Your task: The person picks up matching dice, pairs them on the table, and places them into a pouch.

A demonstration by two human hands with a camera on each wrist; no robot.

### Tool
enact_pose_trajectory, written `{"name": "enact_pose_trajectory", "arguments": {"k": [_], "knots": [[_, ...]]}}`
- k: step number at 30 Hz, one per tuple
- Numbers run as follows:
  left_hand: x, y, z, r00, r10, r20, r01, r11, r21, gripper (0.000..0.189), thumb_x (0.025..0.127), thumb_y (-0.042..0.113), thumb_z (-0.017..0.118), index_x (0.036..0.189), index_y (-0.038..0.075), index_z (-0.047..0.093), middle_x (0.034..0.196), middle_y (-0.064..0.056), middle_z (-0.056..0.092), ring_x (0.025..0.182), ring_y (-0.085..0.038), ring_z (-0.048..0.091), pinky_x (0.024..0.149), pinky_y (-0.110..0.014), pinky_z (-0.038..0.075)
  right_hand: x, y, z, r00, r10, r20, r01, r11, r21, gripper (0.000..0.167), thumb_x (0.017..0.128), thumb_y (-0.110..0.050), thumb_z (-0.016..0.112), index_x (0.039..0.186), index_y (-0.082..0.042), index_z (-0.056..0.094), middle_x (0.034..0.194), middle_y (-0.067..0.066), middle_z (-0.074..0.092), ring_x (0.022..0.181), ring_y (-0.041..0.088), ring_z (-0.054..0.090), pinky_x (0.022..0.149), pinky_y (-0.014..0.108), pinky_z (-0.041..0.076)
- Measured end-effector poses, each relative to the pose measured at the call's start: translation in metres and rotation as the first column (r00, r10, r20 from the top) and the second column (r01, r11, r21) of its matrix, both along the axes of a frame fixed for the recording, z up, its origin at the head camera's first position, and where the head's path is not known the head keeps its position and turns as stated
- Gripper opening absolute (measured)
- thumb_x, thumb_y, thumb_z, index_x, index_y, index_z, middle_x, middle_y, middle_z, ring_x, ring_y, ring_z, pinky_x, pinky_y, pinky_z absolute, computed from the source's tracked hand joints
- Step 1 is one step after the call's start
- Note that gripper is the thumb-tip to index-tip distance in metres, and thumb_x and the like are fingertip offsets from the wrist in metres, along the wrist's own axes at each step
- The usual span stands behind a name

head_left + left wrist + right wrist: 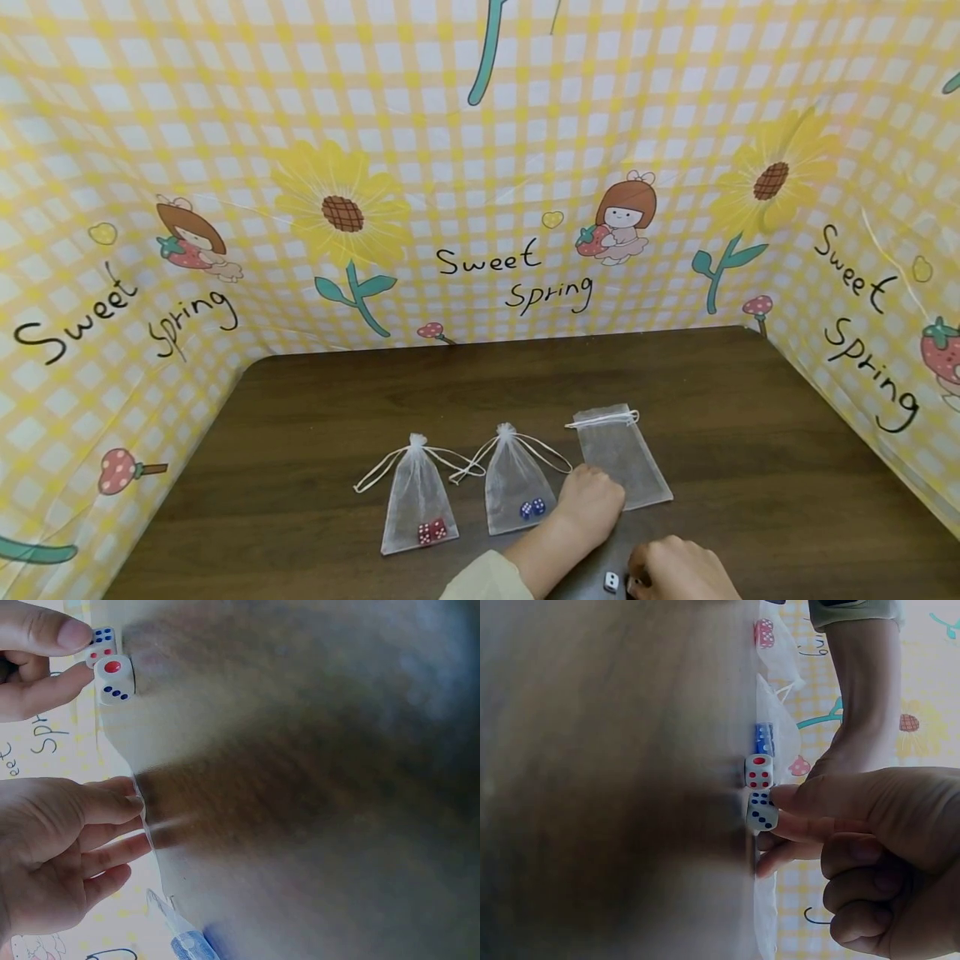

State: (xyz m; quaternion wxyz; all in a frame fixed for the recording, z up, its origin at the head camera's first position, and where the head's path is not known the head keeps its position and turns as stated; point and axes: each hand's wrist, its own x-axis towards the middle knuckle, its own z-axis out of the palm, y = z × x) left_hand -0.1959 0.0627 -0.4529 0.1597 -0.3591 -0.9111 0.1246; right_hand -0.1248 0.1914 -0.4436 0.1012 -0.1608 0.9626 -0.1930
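Right wrist: the right hand [900, 847] has a narrow grip, thumb and forefinger pinching a white die [763, 817] at the counter [615, 735], right next to a second die [759, 772]; the left hand [591, 500], fingers relaxed, is by a flat mesh bag [628, 462]. Dice should be light, hard, slightly slippery (those rounded corners), so opposite flat faces suit fingertips best.

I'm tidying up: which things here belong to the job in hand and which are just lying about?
In the job, apparently:
white die pinched by the right hand
second white die
flat mesh drawstring bag by the left hand

Apparently just lying about:
red dice in the leftmost bag
blue dice in the middle bag
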Motion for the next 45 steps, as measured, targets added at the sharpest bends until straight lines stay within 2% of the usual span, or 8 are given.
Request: {"name": "enact_pose_trajectory", "arguments": {"k": [9,16,20,23,28,34,38,45], "knots": [[0.0,0.001,0.001,1.0,0.006,0.017,-0.005,1.0,-0.003,0.011,0.078,0.028,0.063,0.069,0.031,0.067,0.069,0.015,0.06,0.065,-0.003,0.05,0.062,-0.019,0.036,-0.001,-0.002,-0.002,0.998,-0.018,0.054,0.018,1.0,-0.013,0.012,0.071,-0.018,0.074,0.067,-0.022,0.064,0.058,-0.012,0.049,0.052,0.007,0.046,0.045,0.038,0.038],[0.0,0.002,0.001,1.0,0.006,0.028,-0.006,1.0,-0.006,0.01,0.078,0.028,0.063,0.07,0.031,0.067,0.071,0.015,0.061,0.065,-0.003,0.051,0.063,-0.019,0.037,0.0,0.001,0.001,0.999,0.003,0.044,-0.003,1.0,-0.018,0.011,0.07,-0.022,0.074,0.068,-0.023,0.064,0.059,-0.013,0.05,0.053,0.006,0.046,0.045,0.037,0.037],[-0.001,0.003,0.001,1.0,0.006,0.028,-0.006,1.0,-0.005,0.009,0.077,0.029,0.064,0.069,0.032,0.067,0.07,0.016,0.061,0.065,-0.003,0.05,0.063,-0.018,0.036,0.001,0.005,0.007,0.999,-0.008,-0.053,0.009,1.0,0.022,0.013,0.067,-0.029,0.077,0.073,-0.025,0.066,0.066,-0.012,0.058,0.057,0.01,0.053,0.046,0.037,0.038],[-0.001,0.003,0.001,1.0,0.009,0.025,-0.009,1.0,-0.003,0.009,0.077,0.029,0.065,0.069,0.032,0.067,0.07,0.016,0.06,0.065,-0.003,0.05,0.063,-0.018,0.036,0.001,0.006,0.015,0.992,-0.088,-0.095,0.095,0.993,0.075,0.017,0.065,-0.032,0.078,0.076,-0.025,0.068,0.072,-0.01,0.062,0.062,0.015,0.058,0.049,0.039,0.042],[0.0,0.002,0.004,1.0,0.004,0.021,-0.004,1.0,0.008,0.008,0.075,0.028,0.066,0.068,0.03,0.067,0.068,0.015,0.06,0.064,-0.004,0.051,0.063,-0.019,0.037,-0.001,0.009,0.029,0.976,-0.196,-0.091,0.206,0.973,0.107,0.019,0.066,-0.031,0.079,0.081,-0.024,0.069,0.079,-0.008,0.065,0.07,0.016,0.061,0.053,0.04,0.046],[-0.001,0.002,0.007,0.999,-0.006,0.047,0.005,1.0,0.014,0.007,0.074,0.026,0.067,0.068,0.03,0.066,0.07,0.014,0.061,0.066,-0.004,0.052,0.064,-0.02,0.037,-0.004,0.012,0.036,0.965,-0.181,-0.191,0.205,0.972,0.117,0.019,0.064,-0.029,0.079,0.08,-0.024,0.069,0.077,-0.007,0.065,0.067,0.016,0.061,0.051,0.038,0.045],[-0.002,0.002,0.006,0.999,-0.036,0.028,0.035,0.999,0.018,0.008,0.074,0.025,0.067,0.068,0.03,0.066,0.07,0.014,0.061,0.065,-0.004,0.052,0.062,-0.019,0.037,-0.006,0.011,0.038,0.959,-0.159,-0.235,0.19,0.975,0.114,0.017,0.063,-0.027,0.078,0.078,-0.024,0.069,0.075,-0.007,0.065,0.064,0.017,0.06,0.049,0.038,0.043],[-0.008,-0.001,0.0,0.994,-0.089,0.061,0.087,0.996,0.034,0.009,0.073,0.022,0.067,0.066,0.028,0.066,0.072,0.013,0.062,0.066,-0.005,0.055,0.062,-0.019,0.038,-0.007,0.011,0.041,0.958,-0.177,-0.227,0.207,0.972,0.114,0.019,0.064,-0.03,0.078,0.08,-0.024,0.07,0.076,-0.007,0.065,0.067,0.019,0.061,0.051,0.042,0.044]]}}
